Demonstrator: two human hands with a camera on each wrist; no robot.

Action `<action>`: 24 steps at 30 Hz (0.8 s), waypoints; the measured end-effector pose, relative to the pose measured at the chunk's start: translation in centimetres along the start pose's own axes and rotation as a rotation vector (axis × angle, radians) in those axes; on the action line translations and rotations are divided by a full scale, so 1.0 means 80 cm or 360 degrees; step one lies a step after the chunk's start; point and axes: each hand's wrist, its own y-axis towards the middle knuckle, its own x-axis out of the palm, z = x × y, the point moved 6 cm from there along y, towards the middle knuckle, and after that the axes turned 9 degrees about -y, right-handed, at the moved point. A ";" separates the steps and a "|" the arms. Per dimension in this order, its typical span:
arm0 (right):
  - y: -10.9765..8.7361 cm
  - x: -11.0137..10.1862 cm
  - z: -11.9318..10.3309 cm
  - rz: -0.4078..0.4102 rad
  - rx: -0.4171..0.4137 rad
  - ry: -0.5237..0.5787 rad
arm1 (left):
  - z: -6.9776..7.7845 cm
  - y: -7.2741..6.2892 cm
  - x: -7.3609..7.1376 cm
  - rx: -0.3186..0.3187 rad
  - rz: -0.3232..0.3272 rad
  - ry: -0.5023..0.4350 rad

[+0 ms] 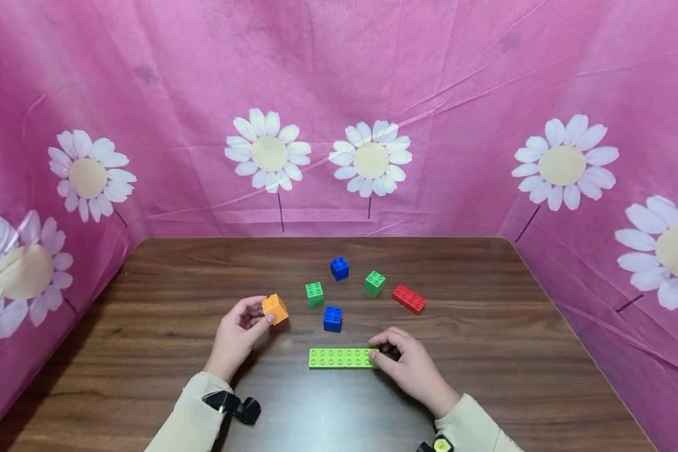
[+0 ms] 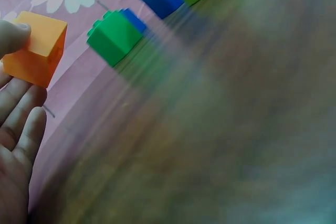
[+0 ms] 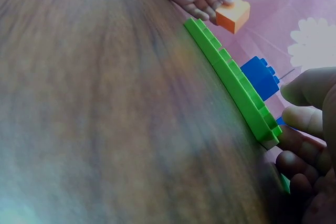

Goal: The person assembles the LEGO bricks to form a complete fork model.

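Note:
In the head view my left hand (image 1: 239, 333) pinches an orange building brick (image 1: 274, 309) between thumb and fingers, lifted off the table. The left wrist view shows the orange brick (image 2: 35, 48) tilted, its smooth sides towards the camera. Flat on the table lies a lime-green studded strip (image 1: 333, 358) with a seam across its middle. At the strip's right end is my right hand (image 1: 412, 367), thumb on the near side and curled fingers at the far side. The right wrist view shows these fingers around the end of the strip (image 3: 231, 80).
Beyond the strip stand two blue bricks (image 1: 333, 319), two green bricks (image 1: 314, 294) and a longer red brick (image 1: 408, 299), spaced apart on the brown wooden table (image 1: 486, 314). A pink cloth (image 1: 457, 75) with white daisies hangs around the table's back and sides.

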 end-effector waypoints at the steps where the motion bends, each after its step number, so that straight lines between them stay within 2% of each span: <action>1: 0.000 0.000 0.000 0.0000 0.0005 0.0004 | 0.002 -0.002 0.002 0.0015 -0.0014 -0.0008; 6: 0.002 -0.001 0.000 -0.0004 0.0034 0.0019 | 0.007 -0.011 0.011 0.0039 -0.0082 -0.0043; 12: 0.002 -0.001 0.003 -0.0007 0.0043 0.0000 | 0.010 -0.015 0.018 0.0043 -0.0076 -0.0060; 24: 0.003 0.000 0.002 -0.0005 0.0027 -0.0014 | 0.026 -0.031 0.056 0.0081 -0.0251 -0.0050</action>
